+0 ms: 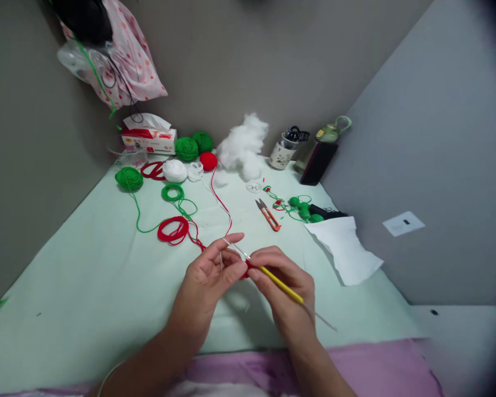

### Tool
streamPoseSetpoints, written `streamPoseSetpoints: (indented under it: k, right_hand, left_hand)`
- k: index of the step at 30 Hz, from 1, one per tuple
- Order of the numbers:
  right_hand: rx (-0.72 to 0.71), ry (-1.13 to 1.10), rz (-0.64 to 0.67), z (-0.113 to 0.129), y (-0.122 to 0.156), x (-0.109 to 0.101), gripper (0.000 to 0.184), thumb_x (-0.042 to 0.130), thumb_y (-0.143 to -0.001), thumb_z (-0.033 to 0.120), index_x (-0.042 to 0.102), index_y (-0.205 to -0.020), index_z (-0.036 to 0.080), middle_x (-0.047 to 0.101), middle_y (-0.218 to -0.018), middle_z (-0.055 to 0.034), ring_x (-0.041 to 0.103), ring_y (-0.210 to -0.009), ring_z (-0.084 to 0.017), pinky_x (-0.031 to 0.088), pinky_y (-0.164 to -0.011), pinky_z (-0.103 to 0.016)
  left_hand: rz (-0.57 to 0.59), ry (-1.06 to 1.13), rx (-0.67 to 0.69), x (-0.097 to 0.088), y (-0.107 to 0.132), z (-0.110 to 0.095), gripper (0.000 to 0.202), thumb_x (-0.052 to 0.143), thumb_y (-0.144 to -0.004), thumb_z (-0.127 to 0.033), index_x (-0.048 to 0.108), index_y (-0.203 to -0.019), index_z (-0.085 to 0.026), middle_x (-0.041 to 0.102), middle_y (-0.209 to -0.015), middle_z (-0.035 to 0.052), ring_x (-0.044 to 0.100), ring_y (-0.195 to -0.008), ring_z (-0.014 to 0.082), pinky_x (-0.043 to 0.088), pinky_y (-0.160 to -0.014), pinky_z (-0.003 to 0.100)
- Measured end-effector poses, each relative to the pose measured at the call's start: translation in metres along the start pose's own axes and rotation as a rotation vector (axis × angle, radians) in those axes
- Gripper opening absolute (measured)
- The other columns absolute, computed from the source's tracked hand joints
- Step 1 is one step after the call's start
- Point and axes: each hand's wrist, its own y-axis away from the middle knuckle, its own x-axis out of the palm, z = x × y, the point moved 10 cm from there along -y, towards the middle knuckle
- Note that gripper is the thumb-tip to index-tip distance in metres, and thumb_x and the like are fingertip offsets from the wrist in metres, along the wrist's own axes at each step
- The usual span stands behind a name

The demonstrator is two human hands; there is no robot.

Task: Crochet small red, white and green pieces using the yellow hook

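My left hand point(215, 270) pinches a small red crochet piece point(247, 270) between thumb and fingers, with white yarn running over its raised index finger. The piece is mostly hidden by the fingertips. In my right hand point(289, 281) is a crochet hook with a yellow handle point(283, 284). Its metal tip meets the white yarn right at the red piece. Both hands are close together above the table. A wound coil of red yarn point(173, 230) lies beyond my left hand, and strands from it reach toward that hand.
On the pale green tablecloth point(119, 286) are green yarn balls point(187, 149), a red ball point(208, 161), a white ball point(174, 171), white stuffing point(243, 146), orange thread snips point(268, 215), red-handled scissors point(152, 170), a tissue box point(149, 140), a cup point(283, 151) and white paper point(347, 248). Grey walls stand behind.
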Motion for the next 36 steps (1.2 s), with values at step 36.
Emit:
streamPoseSetpoints:
  k: [36]
  right_hand:
    - [0.084, -0.299, -0.144, -0.006, 0.023, -0.006, 0.016, 0.083, -0.077, 0.012, 0.072, -0.073, 0.023, 0.070, -0.077, 0.0019, 0.063, -0.064, -0.010, 0.052, -0.059, -0.021]
  left_hand:
    - [0.200, -0.170, -0.050, 0.001, 0.036, -0.001, 0.047, 0.088, -0.086, -0.035, 0.078, -0.132, -0.031, 0.065, -0.082, -0.0001, 0.060, -0.090, 0.0207, 0.047, -0.094, 0.036]
